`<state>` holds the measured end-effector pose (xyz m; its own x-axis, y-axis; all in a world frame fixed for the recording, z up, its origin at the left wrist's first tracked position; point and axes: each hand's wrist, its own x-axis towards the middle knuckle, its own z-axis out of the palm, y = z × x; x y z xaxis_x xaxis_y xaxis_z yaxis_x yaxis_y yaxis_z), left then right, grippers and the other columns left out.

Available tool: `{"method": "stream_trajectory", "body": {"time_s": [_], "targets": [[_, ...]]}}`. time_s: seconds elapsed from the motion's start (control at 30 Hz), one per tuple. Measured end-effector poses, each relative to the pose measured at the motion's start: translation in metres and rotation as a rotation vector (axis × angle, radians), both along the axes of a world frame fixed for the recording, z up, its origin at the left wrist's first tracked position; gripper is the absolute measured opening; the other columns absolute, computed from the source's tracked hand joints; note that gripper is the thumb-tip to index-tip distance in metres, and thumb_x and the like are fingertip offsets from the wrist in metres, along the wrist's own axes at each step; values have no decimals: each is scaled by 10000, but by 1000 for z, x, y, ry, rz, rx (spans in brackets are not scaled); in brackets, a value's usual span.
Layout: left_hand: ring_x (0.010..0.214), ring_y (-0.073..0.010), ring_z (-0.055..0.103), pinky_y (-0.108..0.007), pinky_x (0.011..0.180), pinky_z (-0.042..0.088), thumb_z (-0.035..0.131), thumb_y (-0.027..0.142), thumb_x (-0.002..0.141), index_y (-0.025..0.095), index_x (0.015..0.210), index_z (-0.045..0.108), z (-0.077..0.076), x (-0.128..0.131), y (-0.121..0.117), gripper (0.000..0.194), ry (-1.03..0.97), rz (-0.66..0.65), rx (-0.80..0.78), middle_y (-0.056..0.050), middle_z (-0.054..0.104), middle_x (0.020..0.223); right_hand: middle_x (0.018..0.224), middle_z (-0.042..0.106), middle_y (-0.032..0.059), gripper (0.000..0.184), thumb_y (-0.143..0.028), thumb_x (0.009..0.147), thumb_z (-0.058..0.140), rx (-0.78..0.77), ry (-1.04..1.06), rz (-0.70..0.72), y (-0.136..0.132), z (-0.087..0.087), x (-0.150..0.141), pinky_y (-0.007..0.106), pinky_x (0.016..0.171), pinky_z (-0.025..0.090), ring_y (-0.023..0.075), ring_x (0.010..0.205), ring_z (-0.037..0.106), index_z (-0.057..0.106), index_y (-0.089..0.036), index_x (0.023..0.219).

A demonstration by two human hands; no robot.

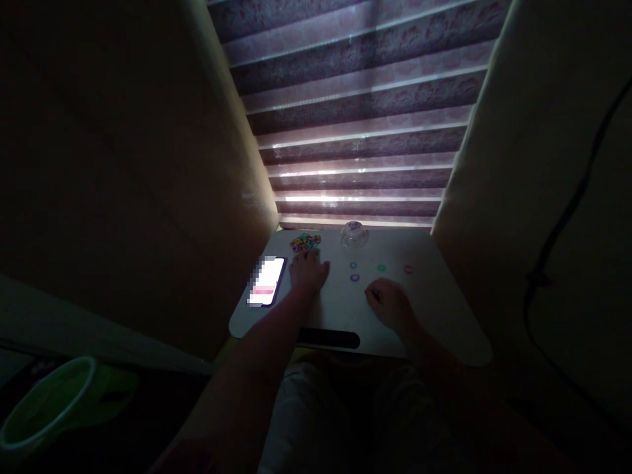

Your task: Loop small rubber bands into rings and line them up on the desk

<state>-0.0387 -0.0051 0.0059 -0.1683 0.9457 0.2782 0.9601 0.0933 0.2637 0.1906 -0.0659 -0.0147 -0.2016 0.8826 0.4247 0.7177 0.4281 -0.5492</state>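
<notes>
My left hand [307,271] lies palm down on the white table, thumb spread away from the fingers. Its fingertips reach the near edge of a heap of small multicoloured rings [305,241]; whether one is under them is hidden. My right hand [390,301] rests on the table curled into a loose fist, and I cannot see what, if anything, is inside. Just beyond it, single rings lie apart: a blue ring [353,265], a purple ring [355,278] below that one, a green ring [382,268] and a pink-red ring [408,268].
A clear bowl [354,236] stands at the table's far edge. Left of my left hand lies a phone [266,283] with a lit screen. The small table [444,322] has a dark slot [330,338] along its near edge. Window blinds [360,138] rise behind; a green bin [64,401] stands lower left.
</notes>
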Motion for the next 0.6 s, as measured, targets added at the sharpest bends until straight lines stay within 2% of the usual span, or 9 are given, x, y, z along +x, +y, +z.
{"method": "stream_trajectory", "body": {"time_s": [0.2, 0.6], "targets": [[1259, -369, 399, -531, 1007, 337, 433, 590, 853, 205, 1352, 457, -2, 1, 6, 630, 10, -19, -7, -182, 459, 1384, 629, 545, 10, 189, -263, 834, 514, -8, 24, -3, 1, 1, -1, 265, 594, 326, 137, 608, 489, 542, -200, 657], [1208, -285, 476, -431, 1024, 356, 557, 458, 808, 176, 1167, 567, -9, -4, 11, 457, -132, -54, 72, -136, 582, 1259, 655, 551, 20, 211, -277, 854, 486, 0, 4, 14, 2, -2, 1, 268, 608, 335, 141, 619, 495, 538, -199, 665]]}}
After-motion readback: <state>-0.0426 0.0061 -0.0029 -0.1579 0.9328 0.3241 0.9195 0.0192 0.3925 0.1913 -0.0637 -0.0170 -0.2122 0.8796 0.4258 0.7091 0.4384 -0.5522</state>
